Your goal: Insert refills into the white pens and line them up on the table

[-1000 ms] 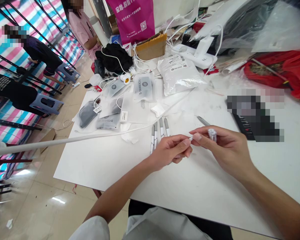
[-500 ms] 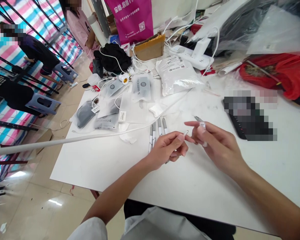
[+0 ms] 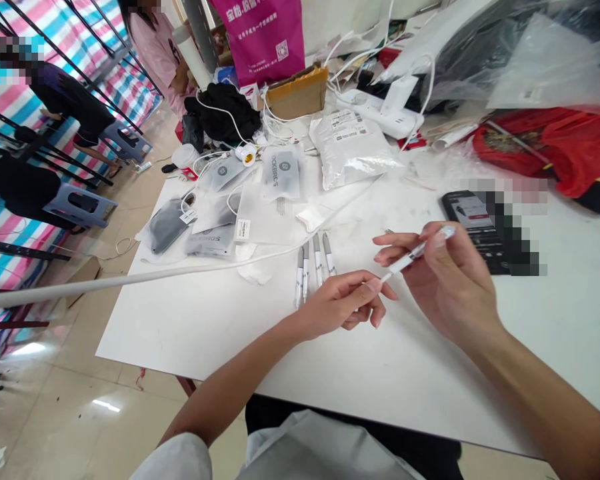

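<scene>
While the right hand (image 3: 457, 287) grips a slim white-and-silver pen (image 3: 406, 260), the left hand (image 3: 343, 301) pinches its thin white end, near four grey-and-white pens (image 3: 318, 257).

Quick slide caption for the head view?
Left hand and right hand hold slim white pieces near four pens.

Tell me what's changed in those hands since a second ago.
The right hand has let go of the slim white piece, which the left hand still pinches. The right hand has turned, so the pen in it now slants toward the left hand, lined up with that piece. The four other pens and the phone lie where they were.
</scene>
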Available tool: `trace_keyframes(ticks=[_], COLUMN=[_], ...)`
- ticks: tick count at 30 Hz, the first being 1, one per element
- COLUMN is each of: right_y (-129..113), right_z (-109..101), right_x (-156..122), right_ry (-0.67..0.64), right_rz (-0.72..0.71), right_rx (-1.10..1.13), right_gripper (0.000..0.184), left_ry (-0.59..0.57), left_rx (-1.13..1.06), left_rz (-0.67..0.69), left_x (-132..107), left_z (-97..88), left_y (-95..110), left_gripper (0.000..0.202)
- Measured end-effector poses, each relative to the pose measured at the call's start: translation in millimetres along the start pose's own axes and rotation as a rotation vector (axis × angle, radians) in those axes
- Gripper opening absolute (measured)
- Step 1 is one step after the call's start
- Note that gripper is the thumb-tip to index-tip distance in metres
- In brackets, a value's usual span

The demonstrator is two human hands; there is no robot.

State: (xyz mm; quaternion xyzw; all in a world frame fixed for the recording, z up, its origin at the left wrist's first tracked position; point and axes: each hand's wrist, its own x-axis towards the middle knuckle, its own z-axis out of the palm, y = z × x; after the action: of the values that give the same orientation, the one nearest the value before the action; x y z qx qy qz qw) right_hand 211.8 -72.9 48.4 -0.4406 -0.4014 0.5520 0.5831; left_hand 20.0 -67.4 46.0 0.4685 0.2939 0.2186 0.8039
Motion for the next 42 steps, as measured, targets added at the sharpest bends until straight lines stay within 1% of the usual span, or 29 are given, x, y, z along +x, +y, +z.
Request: trace_keyframes(ticks=[4, 11, 14, 17, 22, 26, 28, 30, 31, 33, 35, 39, 41, 42], right_y=[-2, -3, 0, 3, 8, 9, 8, 8, 9, 11, 14, 15, 13, 13], right_z=[3, 2, 3, 6, 4, 4, 6, 8, 8, 6, 4, -2, -4, -5], right_x=[-3, 0, -3, -7, -10, -11, -11, -11, -10, -8, -6, 2, 5, 6], right_ry=[-0.017, 0.054, -0.012, -0.086, -0.130, -0.187, -0.195, -0.199, -0.198, -0.186, -0.143, -0.027, -0.017, -0.025], right_rz=[0.062, -0.011, 0.027, 0.077, 0.142, 0.229, 0.246, 0.234, 0.215, 0.162, 0.100, -0.086, -0.148, -0.154], right_rx=[-0.045, -0.049, -0.054, -0.082, -0.165, -0.112, -0.084, -0.092, -0.107, -0.138, -0.165, -0.250, -0.328, -0.368], right_gripper=[0.039, 0.038, 0.035, 0.035, 0.037, 0.039, 0.040, 0.040, 0.039, 0.038, 0.036, 0.029, 0.031, 0.033], left_ry=[-0.009, 0.006, -0.008, -0.015, 0.001, -0.035, -0.061, -0.069, -0.064, -0.043, 0.001, 0.194, 0.293, 0.333], left_rx=[-0.004, 0.008, 0.005, -0.004, -0.027, -0.027, -0.029, -0.015, 0.007, 0.066, 0.096, 0.157, 0.263, 0.339], left_rz=[0.012, 0.006, 0.002, 0.000, -0.002, 0.022, 0.036, 0.041, 0.041, 0.068, 0.130, 0.265, 0.330, 0.366], left_x=[0, 0, 1, 2, 4, 7, 8, 7, 6, 4, 2, 1, 1, 2], left_z=[-1.5, -2.0, -1.7, -1.9, -1.4, -4.0, -7.3, -11.3, -13.1, -16.2, -18.4, -23.5, -28.1, -30.9], left_y=[-1, 0, -1, -4, -7, -11, -13, -13, -11, -7, -3, 3, 3, 1], left_gripper=[0.050, 0.047, 0.046, 0.046, 0.049, 0.051, 0.044, 0.035, 0.036, 0.045, 0.047, 0.039, 0.032, 0.029])
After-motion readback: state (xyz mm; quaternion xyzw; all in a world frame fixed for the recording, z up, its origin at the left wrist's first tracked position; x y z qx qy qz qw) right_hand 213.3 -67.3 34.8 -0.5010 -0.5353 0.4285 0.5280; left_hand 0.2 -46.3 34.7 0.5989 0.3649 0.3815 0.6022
